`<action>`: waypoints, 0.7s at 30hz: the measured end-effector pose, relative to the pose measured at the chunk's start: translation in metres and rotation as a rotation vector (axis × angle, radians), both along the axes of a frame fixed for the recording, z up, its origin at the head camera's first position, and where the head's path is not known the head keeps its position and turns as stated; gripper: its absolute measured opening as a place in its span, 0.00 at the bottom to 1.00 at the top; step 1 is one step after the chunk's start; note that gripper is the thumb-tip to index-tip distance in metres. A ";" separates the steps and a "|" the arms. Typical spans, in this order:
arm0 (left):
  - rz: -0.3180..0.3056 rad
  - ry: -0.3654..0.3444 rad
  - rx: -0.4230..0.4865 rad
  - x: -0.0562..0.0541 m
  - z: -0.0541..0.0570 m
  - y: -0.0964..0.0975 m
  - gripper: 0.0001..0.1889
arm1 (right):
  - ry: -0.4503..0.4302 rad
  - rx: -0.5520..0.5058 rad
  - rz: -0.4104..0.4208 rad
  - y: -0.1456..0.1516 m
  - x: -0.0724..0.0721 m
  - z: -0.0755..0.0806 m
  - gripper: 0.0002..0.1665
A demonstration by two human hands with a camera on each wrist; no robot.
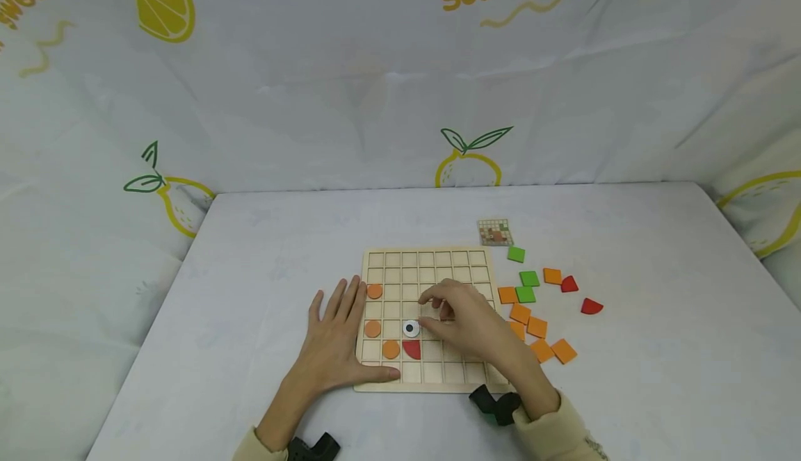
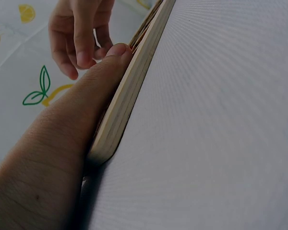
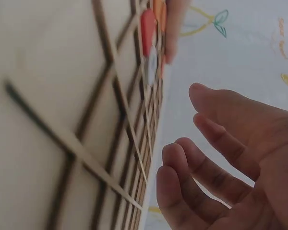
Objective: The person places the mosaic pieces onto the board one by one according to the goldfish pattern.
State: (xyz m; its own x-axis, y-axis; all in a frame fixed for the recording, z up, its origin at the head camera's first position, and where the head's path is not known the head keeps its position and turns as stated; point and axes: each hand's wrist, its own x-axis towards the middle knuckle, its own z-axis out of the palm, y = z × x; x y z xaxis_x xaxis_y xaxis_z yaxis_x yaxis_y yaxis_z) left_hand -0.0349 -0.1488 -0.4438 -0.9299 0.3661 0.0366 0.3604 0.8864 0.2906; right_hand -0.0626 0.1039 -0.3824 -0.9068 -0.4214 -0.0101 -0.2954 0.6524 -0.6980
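Note:
A wooden grid board lies on the table. My left hand rests along its left side, fingers spread, the thumb over the front edge. In the left wrist view, that thumb lies on the board's rim. My right hand hovers over the middle of the grid with loosely bent fingers; the right wrist view shows nothing between thumb and fingertips. Just left of its thumb sits a white disc with a black dot. A red quarter-round piece lies directly in front of that disc. Several orange discs occupy left cells.
Right of the board are scattered orange squares, green squares and red quarter-round pieces. A small patterned card lies behind the board's right corner. A lemon-print cloth hangs behind the table.

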 end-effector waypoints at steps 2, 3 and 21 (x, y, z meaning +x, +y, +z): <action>0.000 -0.001 0.001 0.000 0.000 0.000 0.77 | 0.015 -0.007 -0.002 0.007 -0.002 0.003 0.10; 0.001 -0.002 -0.002 0.000 0.000 0.000 0.78 | 0.020 -0.010 -0.003 0.011 -0.003 0.004 0.10; 0.003 -0.018 -0.004 0.000 0.003 0.000 0.77 | -0.025 0.025 -0.091 0.077 -0.012 0.028 0.14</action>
State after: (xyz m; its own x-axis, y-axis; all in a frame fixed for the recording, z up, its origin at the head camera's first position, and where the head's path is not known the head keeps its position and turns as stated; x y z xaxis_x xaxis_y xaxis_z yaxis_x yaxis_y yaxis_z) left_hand -0.0351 -0.1485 -0.4411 -0.9314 0.3636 0.0189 0.3528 0.8884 0.2937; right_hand -0.0743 0.1804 -0.3541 -0.9407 -0.3365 -0.0424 -0.2168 0.6927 -0.6878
